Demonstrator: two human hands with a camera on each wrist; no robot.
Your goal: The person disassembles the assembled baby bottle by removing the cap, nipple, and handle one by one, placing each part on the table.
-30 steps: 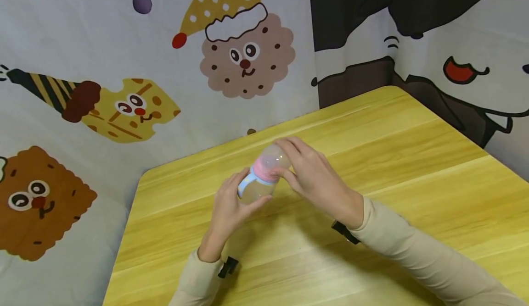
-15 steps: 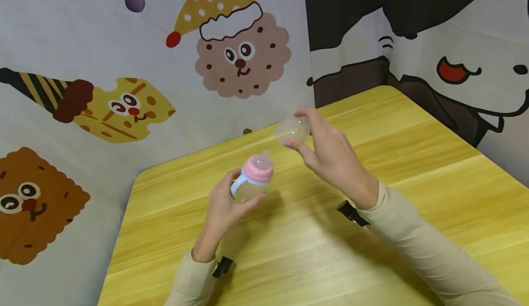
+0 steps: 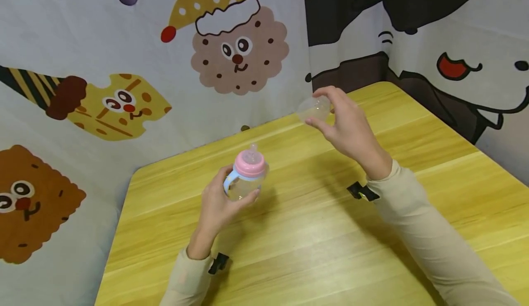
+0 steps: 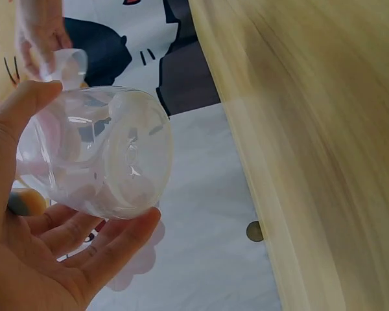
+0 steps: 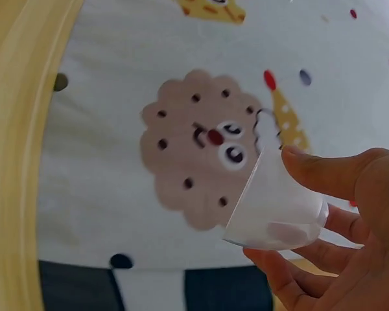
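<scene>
Baby bottle (image 3: 244, 187): lifted above the wood-grain counter (image 3: 314, 260), nipple (image 3: 253, 149) bare and pointing upward over a pink collar (image 3: 248, 167); its exact tilt is hard to tell.
Clear cover (image 3: 312, 110): off the bottle and well apart from it, aloft toward the counter's far edge, its open end facing away from the palm in the right wrist view.
Step in hand: apparently the uncapping, with the cover free of the nipple and not yet set down.
Next move: seems to call for lowering the cover to the counter, with a light grip and the bottle steady, nipple end up.
Left hand (image 3: 216, 205): clamped on the bottle, thumb along the near side, fingers around the other, close by the pale-blue handle (image 3: 229, 181).
Right hand (image 3: 352, 127): pinches the cover between thumb and fingers, which arch over its closed end.
Arms: both reach forward in beige sleeves (image 3: 430, 232), the right extending farther and angling inward, the left lower and nearer the person.
</scene>
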